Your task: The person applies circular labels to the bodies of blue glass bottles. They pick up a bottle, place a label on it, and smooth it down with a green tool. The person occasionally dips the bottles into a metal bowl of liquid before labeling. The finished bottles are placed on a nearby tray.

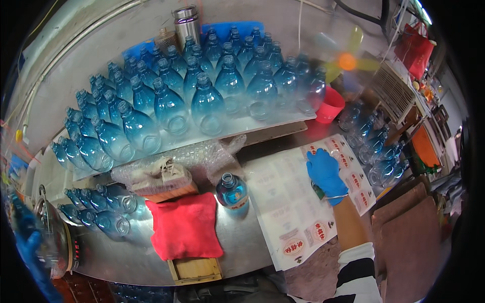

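My right hand (325, 174), in a blue glove, lies on sheets of printed labels (275, 222) in red and dark green. Its fingers are stretched out; a small dark green patch shows beside the palm, and I cannot tell what it is. At the far left rim my left hand (29, 247), also blue-gloved, is smeared and partly cut off, next to a bluish, bottle-like shape (19, 212). Whether it grips that shape is unclear. Left of the sheets stands a clear blue bottle (232, 192) with a printed mark, upright and uncapped.
Many blue bottles (207, 108) stand on a raised white board behind. Several more bottles (113, 222) are at left, others at right. A red cloth pad (184, 227), paper stack (164, 182), bubble wrap (212, 156), pink bucket (331, 103), spinning fan (347, 61) and pot (53, 230) surround the workspace.
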Tool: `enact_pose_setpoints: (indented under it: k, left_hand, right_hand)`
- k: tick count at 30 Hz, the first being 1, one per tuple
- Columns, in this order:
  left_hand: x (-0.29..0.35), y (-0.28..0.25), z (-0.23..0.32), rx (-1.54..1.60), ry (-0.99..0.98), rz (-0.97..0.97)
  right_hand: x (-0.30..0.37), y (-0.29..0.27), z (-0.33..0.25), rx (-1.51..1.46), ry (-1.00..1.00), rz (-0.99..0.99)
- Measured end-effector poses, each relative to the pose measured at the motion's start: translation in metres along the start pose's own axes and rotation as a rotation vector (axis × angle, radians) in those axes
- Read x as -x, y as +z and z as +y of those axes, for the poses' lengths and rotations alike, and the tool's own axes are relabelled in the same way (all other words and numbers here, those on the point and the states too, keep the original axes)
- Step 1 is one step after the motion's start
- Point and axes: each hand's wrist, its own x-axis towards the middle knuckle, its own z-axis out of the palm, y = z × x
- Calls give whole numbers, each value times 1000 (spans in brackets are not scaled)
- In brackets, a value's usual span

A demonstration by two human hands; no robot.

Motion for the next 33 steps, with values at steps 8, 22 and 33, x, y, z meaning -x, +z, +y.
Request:
enact_pose_setpoints:
  k: [8,22,33]
  left_hand:
    - [86,258,-1,724,-401,-561]
    - [77,290,-17,696,-192,-524]
    - [88,294,-13,688,-155,-435]
  right_hand:
    - [17,-5,11,-362,-261,-22]
    - [-93,16,76,-673,-133,-540]
    - [-108,9,106,-503,-32,-604]
